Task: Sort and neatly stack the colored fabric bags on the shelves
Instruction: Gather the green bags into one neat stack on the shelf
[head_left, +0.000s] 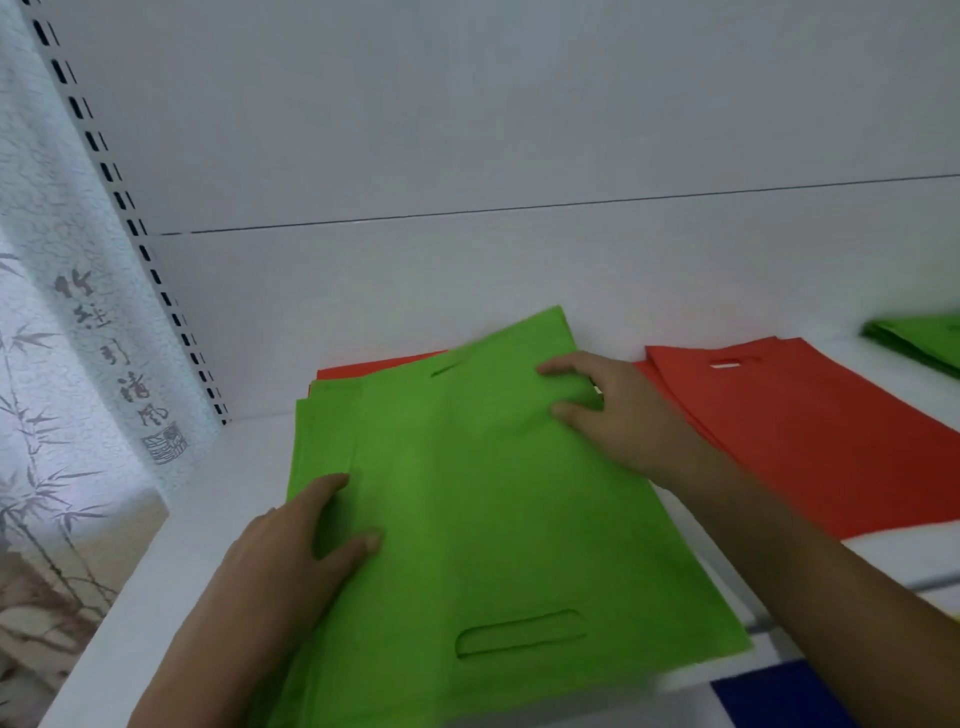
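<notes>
On white shelf (156, 587), green bags (493, 519) under both hands

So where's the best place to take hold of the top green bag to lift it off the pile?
Probably the near edge of the top green bag, by its die-cut handle slot, coming from the front. That end overhangs the shelf edge, so fingers can slip under it; the far end lies flat on other bags.

Shelf (171, 545) left of the green bag pile (493, 519): bare strip, bounded by slotted upright (130, 218). Right side tight, orange pile (810, 431) just beside. Back panel (467, 156) close behind. Open above. More green bags (919, 343) far right.
</notes>
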